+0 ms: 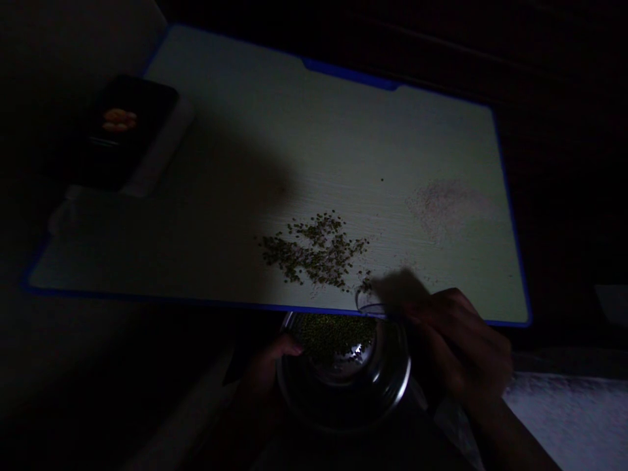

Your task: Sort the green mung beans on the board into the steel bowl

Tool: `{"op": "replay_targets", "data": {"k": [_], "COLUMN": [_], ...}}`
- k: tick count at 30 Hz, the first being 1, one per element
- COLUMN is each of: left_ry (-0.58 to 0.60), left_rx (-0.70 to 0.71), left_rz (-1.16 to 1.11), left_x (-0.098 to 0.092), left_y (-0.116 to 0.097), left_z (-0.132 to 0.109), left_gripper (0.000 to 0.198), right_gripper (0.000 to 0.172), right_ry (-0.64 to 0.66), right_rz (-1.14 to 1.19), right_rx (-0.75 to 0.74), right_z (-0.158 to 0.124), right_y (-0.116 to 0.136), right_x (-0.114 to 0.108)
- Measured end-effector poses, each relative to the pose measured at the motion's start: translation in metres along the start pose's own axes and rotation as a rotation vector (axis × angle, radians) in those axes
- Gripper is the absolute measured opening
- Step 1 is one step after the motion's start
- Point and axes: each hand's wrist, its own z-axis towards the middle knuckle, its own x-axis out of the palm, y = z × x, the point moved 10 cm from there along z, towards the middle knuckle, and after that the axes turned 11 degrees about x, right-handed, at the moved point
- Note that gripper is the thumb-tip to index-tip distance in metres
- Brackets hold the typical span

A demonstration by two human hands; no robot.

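Note:
A dim scene. My left hand [267, 369] grips the rim of a shiny metal bowl [343, 386] held just below the near edge of a pale table [294, 150] with blue edging. The bowl holds small green beans [333, 333]. My right hand [461, 347] is closed on a small clear plastic piece [369, 302] at the table's edge, right above the bowl. A loose pile of the same green beans [316, 252] lies scattered on the table just beyond that piece.
A dark phone [125, 131] with an orange mark on its screen rests on a white block at the table's left. A faint pinkish powdery patch [444, 206] lies at the right. A pale cloth [569, 412] shows at lower right.

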Motion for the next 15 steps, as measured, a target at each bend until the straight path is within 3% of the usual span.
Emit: {"op": "replay_targets", "data": {"k": [2, 7, 11, 15], "left_ry": [-0.002, -0.014, -0.031, -0.112], "left_rx": [0.010, -0.034, -0.004, 0.004], "left_rz": [0.020, -0.024, 0.002, 0.082], "left_x": [-0.003, 0.009, 0.021, 0.018], "left_y": [0.001, -0.005, -0.023, -0.030], "left_z": [0.003, -0.003, -0.010, -0.009], "left_gripper": [0.009, 0.016, 0.017, 0.018], "right_gripper": [0.048, 0.052, 0.050, 0.049], "right_ry": [0.017, -0.018, -0.084, -0.136], "right_rz": [0.012, -0.014, -0.063, -0.088], "right_rx": [-0.019, 0.029, 0.085, 0.117], "right_z": [-0.002, -0.008, -0.007, 0.002], "right_y": [0.002, -0.002, -0.010, -0.016], "right_x": [0.000, -0.004, -0.010, -0.020]}}
